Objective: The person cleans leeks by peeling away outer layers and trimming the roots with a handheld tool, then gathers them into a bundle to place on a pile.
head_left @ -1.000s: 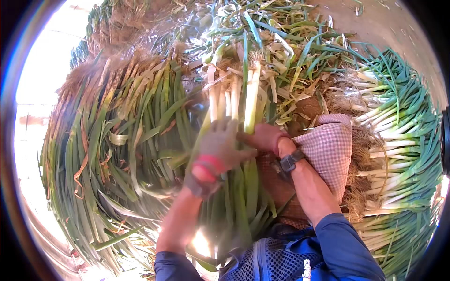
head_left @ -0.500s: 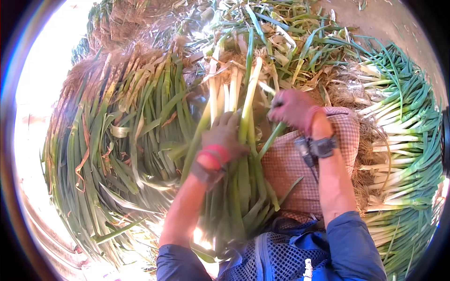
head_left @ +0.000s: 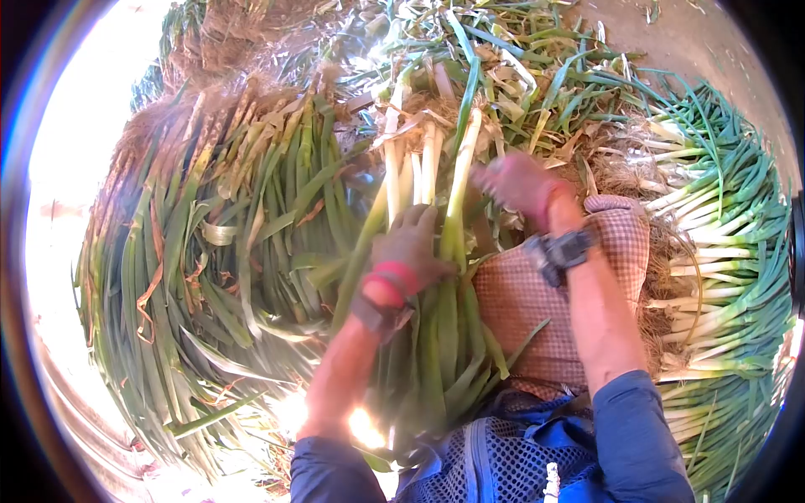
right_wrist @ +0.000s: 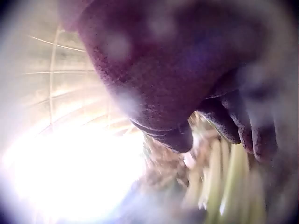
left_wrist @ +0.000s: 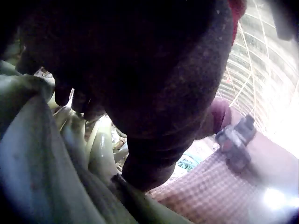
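My gloved left hand (head_left: 411,245) rests across a bunch of thick green onions (head_left: 453,314), its fingers laid over the stalks and the thumb out to the right. In the left wrist view its dark fingers (left_wrist: 80,100) lie over the pale stalks (left_wrist: 103,149). The white stems and roots point away from me. Just right of the bunch hovers my gloved right hand (head_left: 521,186), beside a white stem (head_left: 463,163). The right wrist view shows its thumb apart from the loosely bent fingers, with nothing between them.
A big heap of untrimmed green onions (head_left: 210,226) lies on the left. Clean ones (head_left: 713,268) are stacked in a curve on the right. Peeled leaves (head_left: 520,84) litter the ground at the back. A checked cloth (head_left: 537,310) covers my lap.
My right hand has moved from beside the left hand to the upper right. A green-white strip at it half a second ago is gone from view. The left hand stays on the bunch.
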`<action>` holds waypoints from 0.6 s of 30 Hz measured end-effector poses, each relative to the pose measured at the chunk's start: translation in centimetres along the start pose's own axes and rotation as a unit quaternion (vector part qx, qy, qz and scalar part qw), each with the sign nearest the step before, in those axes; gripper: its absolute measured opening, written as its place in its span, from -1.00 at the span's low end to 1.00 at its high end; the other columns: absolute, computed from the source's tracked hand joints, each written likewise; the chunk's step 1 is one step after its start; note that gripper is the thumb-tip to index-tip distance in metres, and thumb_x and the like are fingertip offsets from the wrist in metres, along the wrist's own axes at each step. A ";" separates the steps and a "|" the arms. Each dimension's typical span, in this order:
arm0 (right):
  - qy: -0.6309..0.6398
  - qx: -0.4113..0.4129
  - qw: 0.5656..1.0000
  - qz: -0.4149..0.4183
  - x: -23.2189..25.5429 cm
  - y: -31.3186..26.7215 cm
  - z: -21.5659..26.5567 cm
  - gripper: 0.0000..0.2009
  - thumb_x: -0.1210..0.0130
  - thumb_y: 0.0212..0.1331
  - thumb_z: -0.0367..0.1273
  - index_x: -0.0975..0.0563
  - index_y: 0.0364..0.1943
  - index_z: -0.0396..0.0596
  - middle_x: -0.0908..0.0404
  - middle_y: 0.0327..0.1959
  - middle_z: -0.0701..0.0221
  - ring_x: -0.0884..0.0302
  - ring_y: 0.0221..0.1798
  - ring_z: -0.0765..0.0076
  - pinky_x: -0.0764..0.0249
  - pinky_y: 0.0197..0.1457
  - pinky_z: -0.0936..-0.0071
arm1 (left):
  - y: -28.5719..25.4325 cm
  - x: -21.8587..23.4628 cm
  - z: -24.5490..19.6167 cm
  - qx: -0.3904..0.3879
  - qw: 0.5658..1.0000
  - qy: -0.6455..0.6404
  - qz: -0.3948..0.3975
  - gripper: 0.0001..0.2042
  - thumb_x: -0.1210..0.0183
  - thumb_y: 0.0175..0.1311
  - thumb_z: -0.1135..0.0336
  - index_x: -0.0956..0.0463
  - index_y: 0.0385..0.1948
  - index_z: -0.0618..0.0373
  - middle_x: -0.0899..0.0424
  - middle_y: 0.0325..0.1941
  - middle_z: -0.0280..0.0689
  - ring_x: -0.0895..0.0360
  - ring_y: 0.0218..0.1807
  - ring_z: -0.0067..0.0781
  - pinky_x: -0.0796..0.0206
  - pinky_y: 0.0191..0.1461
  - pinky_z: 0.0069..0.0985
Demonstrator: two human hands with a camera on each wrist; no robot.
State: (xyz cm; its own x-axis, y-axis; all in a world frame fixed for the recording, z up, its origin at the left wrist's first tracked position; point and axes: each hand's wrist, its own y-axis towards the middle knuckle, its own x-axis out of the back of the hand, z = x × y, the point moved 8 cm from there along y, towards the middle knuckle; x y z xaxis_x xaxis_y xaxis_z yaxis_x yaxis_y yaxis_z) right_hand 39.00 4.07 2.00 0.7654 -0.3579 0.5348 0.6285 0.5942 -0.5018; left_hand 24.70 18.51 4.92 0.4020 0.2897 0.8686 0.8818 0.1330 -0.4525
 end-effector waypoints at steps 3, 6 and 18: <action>0.070 -0.015 0.996 0.058 -10.9 3.9 -2.9 -0.14 0.08 0.44 0.34 -0.69 -0.07 -0.40 -0.76 -0.23 -0.11 -0.72 -0.17 -0.12 -0.60 0.12 0.14 | -1.4 0.6 0.3 -0.011 0.999 -0.038 0.002 -0.07 -0.55 0.05 -0.05 -0.36 0.48 0.13 -0.38 0.57 -0.09 -0.38 0.53 0.02 -0.30 0.54 -0.12; 0.171 -0.009 0.985 0.017 -15.2 5.2 -4.6 -0.16 -0.05 0.42 0.28 -0.66 -0.05 -0.50 -0.77 -0.25 0.01 -0.71 -0.24 0.00 -0.59 0.00 0.19 | -2.3 2.6 2.4 -0.021 0.992 -0.121 -0.024 -0.15 -0.52 0.14 -0.05 -0.41 0.44 0.20 -0.42 0.53 -0.02 -0.39 0.54 -0.02 -0.26 0.57 -0.17; 0.666 -0.012 0.746 0.017 -18.6 4.7 -2.9 -0.68 -0.27 0.43 -0.28 -0.71 0.07 -0.25 -0.80 -0.11 0.40 -0.70 -0.12 0.50 -0.60 0.02 0.49 | 5.3 -3.2 15.6 0.079 0.936 -0.341 -0.042 -0.18 -0.42 0.39 0.05 -0.26 0.48 0.48 -0.68 0.25 -0.10 -0.64 0.22 -0.42 -0.47 0.25 -0.58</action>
State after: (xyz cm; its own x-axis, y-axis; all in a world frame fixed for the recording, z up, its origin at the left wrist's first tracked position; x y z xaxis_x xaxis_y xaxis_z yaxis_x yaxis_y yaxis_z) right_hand 28.15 11.48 -12.28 0.2292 -0.7501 -0.6203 0.5962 0.6119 -0.5197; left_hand 24.21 33.06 -3.44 0.0347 0.8029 0.5951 0.8342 0.3046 -0.4597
